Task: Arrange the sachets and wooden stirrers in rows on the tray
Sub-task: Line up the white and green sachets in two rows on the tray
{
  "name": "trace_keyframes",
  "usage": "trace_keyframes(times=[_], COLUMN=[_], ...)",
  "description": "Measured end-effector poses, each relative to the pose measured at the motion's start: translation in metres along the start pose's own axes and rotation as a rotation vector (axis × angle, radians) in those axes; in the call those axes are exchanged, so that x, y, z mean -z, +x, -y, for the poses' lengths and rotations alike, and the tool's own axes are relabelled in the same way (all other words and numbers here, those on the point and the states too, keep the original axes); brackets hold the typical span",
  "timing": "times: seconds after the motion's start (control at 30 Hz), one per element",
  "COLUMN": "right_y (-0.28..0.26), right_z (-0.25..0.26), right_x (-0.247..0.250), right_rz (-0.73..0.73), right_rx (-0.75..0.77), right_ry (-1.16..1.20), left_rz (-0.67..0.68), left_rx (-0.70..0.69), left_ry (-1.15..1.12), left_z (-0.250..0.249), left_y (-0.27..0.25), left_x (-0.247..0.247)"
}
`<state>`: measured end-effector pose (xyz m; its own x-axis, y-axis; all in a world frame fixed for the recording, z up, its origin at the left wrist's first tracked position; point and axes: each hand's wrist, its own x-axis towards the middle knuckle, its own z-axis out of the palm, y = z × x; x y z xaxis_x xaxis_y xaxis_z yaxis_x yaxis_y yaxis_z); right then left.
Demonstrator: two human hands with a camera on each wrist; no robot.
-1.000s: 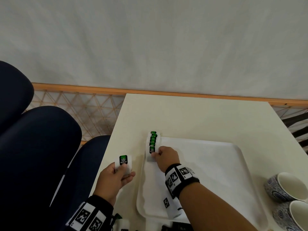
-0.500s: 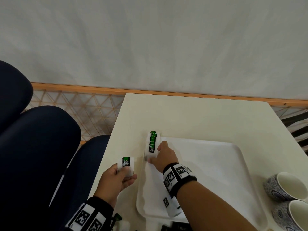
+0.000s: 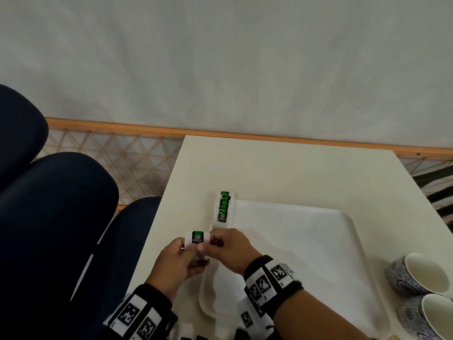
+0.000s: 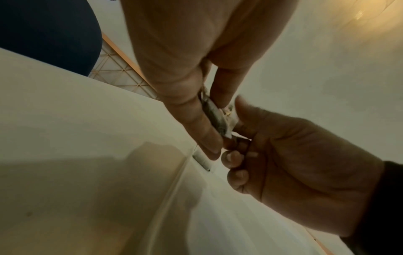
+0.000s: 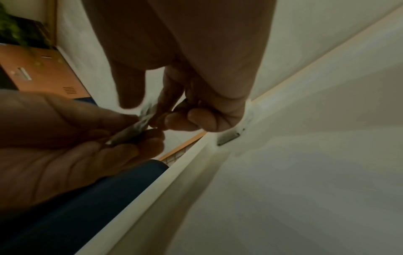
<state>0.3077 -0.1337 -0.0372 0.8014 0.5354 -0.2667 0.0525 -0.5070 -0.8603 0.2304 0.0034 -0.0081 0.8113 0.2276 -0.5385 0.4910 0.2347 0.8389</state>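
A white tray [image 3: 306, 241] lies on the cream table [image 3: 294, 168]. Along its left rim runs a row of overlapping green tea sachets [image 3: 223, 209], whose near end also shows in the right wrist view [image 5: 229, 138]. Just left of the tray's edge my left hand [image 3: 196, 252] holds a thin bundle of sachets [image 3: 197, 238] between thumb and fingers. My right hand [image 3: 213, 241] meets it there, and its curled fingers pinch the right edge of the top sachet [image 4: 218, 119]. The wrist views show both hands on the same sachets [image 5: 135, 128]. No wooden stirrers are in view.
Two patterned cups [image 3: 421, 273] stand off the tray's right side. Navy chairs [image 3: 61, 217] crowd the table's left edge. More small packets [image 3: 188, 333] lie at the near table edge between my wrists.
My right hand left the row on the tray and came back left to my left hand. It now pinches the sachet held there. The left hand rose slightly toward the tray.
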Motion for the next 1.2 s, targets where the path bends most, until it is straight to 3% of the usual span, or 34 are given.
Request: trace_keyframes(times=[0.1, 0.23, 0.53, 0.77, 0.93, 1.2], right_y=[0.004, 0.012, 0.031, 0.031, 0.029, 0.028], right_z=[-0.004, -0.011, -0.012, -0.012, -0.01, -0.006], right_x=[0.002, 0.018, 0.024, 0.018, 0.016, 0.02], right_rz=[-0.087, -0.224, -0.225, -0.326, -0.269, -0.296], right_rx=[0.001, -0.107, -0.277, -0.342, -0.327, -0.315], right_ry=[-0.054, -0.194, -0.311, -0.106, -0.169, -0.156], left_rz=[-0.044, -0.121, -0.123, -0.127, -0.129, -0.106], left_rx=[-0.002, -0.013, -0.014, -0.001, 0.001, -0.153], left_ry=[0.052, 0.058, 0.07, 0.086, 0.105, 0.371], left_z=[0.003, 0.004, -0.001, 0.001, 0.001, -0.004], left_y=[0.002, 0.004, 0.001, 0.002, 0.001, -0.018], left_x=[0.0, 0.008, 0.013, 0.015, 0.017, 0.031])
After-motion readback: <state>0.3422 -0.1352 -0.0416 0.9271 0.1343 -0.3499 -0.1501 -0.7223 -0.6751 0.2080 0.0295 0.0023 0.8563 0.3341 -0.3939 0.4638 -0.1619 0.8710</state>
